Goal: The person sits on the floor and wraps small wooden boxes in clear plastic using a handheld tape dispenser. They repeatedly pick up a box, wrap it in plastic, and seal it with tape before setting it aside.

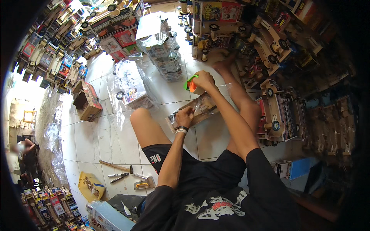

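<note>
My right hand (204, 82) grips a tape dispenser (188, 83) with a green outer frame and an orange ring. It is held above a long wooden piece (200, 114) that lies between my legs, partly covered in clear plastic film (208, 104). On the near left part of that piece, my left hand (185, 117) has its fingers bent and pressed together on the film and wood. What exactly its fingertips pinch is hard to see. Left of my knee stands a white toy truck (131, 82) in loose clear plastic.
An open cardboard box (88, 101) stands on the left tiles. Near my left leg lie a hammer (115, 166), pliers (119, 178) and a yellow-and-grey tool (144, 183). Stacked wooden toy trucks (275, 111) line the right side. A wrapped stack (163, 54) stands ahead. Another person (27, 154) sits far left.
</note>
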Demonstrator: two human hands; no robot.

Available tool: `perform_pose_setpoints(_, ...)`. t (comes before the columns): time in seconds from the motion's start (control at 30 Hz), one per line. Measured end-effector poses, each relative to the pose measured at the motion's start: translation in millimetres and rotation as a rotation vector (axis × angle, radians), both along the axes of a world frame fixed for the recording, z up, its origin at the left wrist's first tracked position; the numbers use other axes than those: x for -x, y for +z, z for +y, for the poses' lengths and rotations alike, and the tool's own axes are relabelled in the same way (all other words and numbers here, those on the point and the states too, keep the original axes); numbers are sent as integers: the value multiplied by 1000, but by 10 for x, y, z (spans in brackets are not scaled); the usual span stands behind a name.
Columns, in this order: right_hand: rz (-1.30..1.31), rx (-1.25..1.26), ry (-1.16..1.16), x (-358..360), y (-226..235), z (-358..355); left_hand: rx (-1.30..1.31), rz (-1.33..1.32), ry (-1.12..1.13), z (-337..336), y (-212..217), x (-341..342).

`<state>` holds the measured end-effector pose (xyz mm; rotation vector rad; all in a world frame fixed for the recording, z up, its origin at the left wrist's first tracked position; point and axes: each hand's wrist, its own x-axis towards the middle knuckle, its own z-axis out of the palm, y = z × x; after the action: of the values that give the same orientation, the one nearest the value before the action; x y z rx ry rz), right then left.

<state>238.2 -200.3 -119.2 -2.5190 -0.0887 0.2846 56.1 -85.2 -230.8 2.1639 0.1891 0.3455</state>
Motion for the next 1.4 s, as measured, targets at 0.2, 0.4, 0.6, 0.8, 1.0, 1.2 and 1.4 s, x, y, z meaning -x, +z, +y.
perform_pose_setpoints(0.2, 81, 173, 195, -18, -228, 470, -57, 282, 15, 39, -93, -171)
perform_pose_setpoints(0.4, 181, 552, 445, -16, -339, 793, -13, 464, 28, 82, -125, -281)
perform_pose_setpoints(0.6, 213, 682, 591, -109, -184, 975, -46, 481, 71, 71, -113, -321)
perform_pose_setpoints(0.8, 188, 643, 570, 41, -121, 761, 17, 483, 34, 75, -47, -338)
perform_pose_setpoints(1.0, 37, 491, 479, 358, -34, 462, 5, 503, 102, 30, -105, -413)
perform_pose_setpoints(1.2, -426, -144, 336, 1249, -208, -351, -18, 373, 166, 19, -231, -449)
perform_pose_setpoints(1.4, -472, -155, 291, 1803, -154, -884, 58, 346, 172, 30, -310, -475)
